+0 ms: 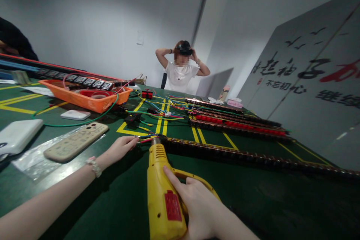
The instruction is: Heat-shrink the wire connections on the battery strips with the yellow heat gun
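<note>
My right hand [197,202] grips the handle of a yellow heat gun [163,191], index finger laid along its body. Its nozzle points at a bundle of coloured wires [146,138] at the near end of a long dark strip [253,157] on the green table. My left hand [122,147], with a bracelet at the wrist, pinches those wires between its fingertips right beside the nozzle.
A phone in a beige case [75,141] and a white box [17,135] lie at left. An orange tray [84,97] with parts stands behind. More long strips with red parts [239,123] run to the right. A person in a white shirt [181,71] sits at the far end.
</note>
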Action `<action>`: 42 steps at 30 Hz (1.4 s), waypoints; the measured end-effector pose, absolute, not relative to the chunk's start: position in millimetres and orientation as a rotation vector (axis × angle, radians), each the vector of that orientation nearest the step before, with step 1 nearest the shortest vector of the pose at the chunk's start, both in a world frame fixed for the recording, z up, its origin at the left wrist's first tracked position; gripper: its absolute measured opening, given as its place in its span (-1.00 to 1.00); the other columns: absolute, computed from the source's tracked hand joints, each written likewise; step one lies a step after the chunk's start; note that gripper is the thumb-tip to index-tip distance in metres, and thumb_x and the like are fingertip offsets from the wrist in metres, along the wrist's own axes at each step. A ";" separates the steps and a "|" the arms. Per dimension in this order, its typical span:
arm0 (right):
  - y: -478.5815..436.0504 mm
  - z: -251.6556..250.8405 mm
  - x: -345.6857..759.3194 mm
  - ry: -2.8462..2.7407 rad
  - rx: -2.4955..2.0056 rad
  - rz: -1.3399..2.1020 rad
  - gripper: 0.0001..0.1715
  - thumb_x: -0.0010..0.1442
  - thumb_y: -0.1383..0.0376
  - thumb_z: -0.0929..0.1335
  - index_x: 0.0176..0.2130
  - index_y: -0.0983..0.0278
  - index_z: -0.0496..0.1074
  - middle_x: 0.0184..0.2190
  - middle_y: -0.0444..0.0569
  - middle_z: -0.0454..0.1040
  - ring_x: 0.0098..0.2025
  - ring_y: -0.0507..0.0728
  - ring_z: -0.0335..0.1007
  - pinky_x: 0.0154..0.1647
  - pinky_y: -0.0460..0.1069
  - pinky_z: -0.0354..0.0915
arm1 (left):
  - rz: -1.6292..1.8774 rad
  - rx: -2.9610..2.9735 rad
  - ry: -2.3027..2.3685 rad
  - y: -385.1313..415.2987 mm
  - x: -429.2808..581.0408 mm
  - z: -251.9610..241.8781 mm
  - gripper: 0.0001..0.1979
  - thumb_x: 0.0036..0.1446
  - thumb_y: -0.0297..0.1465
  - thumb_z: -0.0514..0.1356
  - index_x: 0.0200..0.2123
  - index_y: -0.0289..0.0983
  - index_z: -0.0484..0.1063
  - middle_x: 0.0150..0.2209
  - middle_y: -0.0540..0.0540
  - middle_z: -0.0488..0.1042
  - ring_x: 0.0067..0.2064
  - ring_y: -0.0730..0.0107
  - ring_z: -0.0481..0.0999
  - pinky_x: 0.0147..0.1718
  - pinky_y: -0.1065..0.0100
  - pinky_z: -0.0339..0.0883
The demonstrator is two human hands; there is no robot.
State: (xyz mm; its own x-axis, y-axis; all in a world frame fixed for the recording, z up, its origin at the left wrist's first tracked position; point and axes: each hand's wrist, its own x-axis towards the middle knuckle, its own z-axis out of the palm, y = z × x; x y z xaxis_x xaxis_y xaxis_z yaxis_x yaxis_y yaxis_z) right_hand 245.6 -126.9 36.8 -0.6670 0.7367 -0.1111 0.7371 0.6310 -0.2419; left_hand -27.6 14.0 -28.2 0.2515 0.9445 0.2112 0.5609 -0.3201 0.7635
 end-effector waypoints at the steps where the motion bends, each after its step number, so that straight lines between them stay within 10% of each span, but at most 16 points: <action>1: -127.0 37.2 244.0 2.838 1.278 -0.425 0.61 -0.49 -0.07 0.47 0.27 0.30 -0.44 -0.16 0.07 0.43 -0.34 0.24 0.36 -0.19 0.08 0.18 | 0.904 1.983 1.364 14.3 -27.6 -28.3 -0.49 0.06 0.02 -0.08 -0.58 -0.31 0.25 -0.60 0.02 0.23 -0.52 0.45 0.19 -0.50 0.43 0.00; 32: -126.6 32.1 214.3 2.934 1.086 -0.459 0.50 -0.39 -0.20 0.39 0.27 0.27 -0.39 -0.17 0.05 0.43 -0.33 0.22 0.37 -0.24 0.03 0.14 | 0.927 1.968 1.329 13.2 -28.4 -26.6 -0.49 0.09 -0.02 -0.05 -0.25 -0.31 0.46 -0.26 -0.09 0.48 -0.25 0.26 0.38 -0.26 0.38 0.20; 42: -122.7 33.4 231.8 2.862 1.225 -0.463 0.59 -0.48 -0.22 0.40 0.27 0.35 -0.36 -0.17 0.09 0.41 -0.38 0.21 0.32 -0.20 0.05 0.12 | 0.915 2.008 1.364 13.2 -27.6 -28.2 -0.51 0.10 -0.02 -0.09 -0.49 -0.32 0.34 -0.55 -0.01 0.32 -0.50 0.44 0.24 -0.51 0.44 0.05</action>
State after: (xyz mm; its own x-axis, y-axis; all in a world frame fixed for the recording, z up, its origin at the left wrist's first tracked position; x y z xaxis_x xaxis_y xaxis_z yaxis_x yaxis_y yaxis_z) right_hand 231.8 -122.7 33.4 -0.6972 0.7085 -0.1092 0.7068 0.6539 -0.2699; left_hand -27.6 13.2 -28.2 0.2567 0.9380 0.2327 0.5710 -0.3415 0.7465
